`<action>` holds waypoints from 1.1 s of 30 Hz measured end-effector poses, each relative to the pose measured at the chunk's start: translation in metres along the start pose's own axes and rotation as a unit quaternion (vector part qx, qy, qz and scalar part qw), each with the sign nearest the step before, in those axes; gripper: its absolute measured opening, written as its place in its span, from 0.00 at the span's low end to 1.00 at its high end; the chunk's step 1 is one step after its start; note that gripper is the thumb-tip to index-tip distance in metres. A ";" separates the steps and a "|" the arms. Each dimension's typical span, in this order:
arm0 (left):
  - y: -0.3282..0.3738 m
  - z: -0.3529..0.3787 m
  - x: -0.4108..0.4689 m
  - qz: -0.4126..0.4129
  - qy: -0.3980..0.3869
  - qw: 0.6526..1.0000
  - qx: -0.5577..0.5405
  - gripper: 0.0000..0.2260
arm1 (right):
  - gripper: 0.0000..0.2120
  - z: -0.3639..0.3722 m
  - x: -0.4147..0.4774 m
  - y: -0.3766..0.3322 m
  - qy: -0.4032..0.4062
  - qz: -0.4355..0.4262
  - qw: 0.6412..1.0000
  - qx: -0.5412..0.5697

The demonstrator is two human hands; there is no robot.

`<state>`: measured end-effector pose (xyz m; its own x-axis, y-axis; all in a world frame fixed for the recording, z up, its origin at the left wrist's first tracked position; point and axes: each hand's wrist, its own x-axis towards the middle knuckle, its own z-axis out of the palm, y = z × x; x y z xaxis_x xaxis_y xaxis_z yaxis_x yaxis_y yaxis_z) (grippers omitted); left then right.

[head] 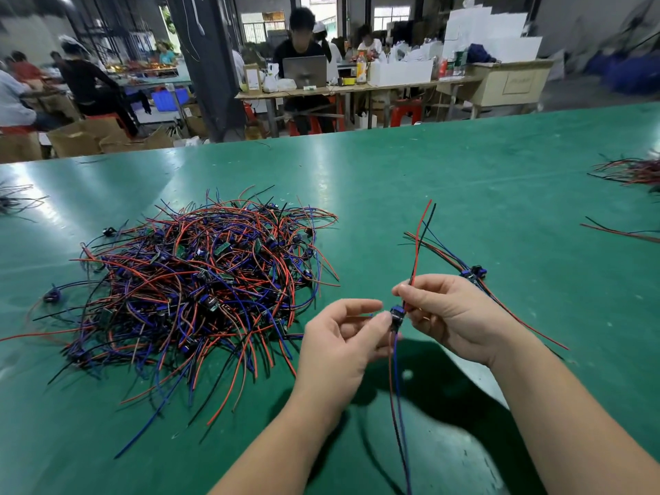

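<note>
Both hands, right of the tangled wire pile (pixel 200 280), pinch one blue module (pixel 396 313): left hand (pixel 343 341) on its body, right hand (pixel 457 316) on its leads (pixel 418 244), seemingly to straighten them.

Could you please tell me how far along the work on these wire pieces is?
Barely started, it seems. Done: only a small bunch lies straightened beyond the right hand. In hand: one wire piece, pinched by the left hand at its blue part and by the right hand just above, red and black ends pointing up. Left: the big tangled pile on the green table, by far most of the work.
</note>
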<state>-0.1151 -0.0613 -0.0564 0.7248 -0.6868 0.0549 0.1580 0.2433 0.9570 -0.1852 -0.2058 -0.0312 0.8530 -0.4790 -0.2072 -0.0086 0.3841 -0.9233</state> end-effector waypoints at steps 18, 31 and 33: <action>0.017 -0.010 -0.002 -0.243 -0.193 0.944 0.112 0.06 | 0.05 -0.026 0.009 -0.010 0.201 -0.063 0.974 0.080; 0.010 -0.017 0.012 -0.168 0.026 0.985 0.017 0.08 | 0.09 0.004 -0.002 0.015 -0.060 -0.163 0.928 -0.329; 0.008 -0.016 0.013 -0.166 0.010 0.986 0.031 0.08 | 0.10 0.009 0.000 0.022 -0.056 -0.193 0.894 -0.400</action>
<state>-0.0940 -0.0569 -0.0528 0.6526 -0.7081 -0.2697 0.3487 -0.0353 0.9366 -0.1807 -0.1906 -0.0489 0.9194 -0.3549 0.1694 -0.0348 -0.5025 -0.8639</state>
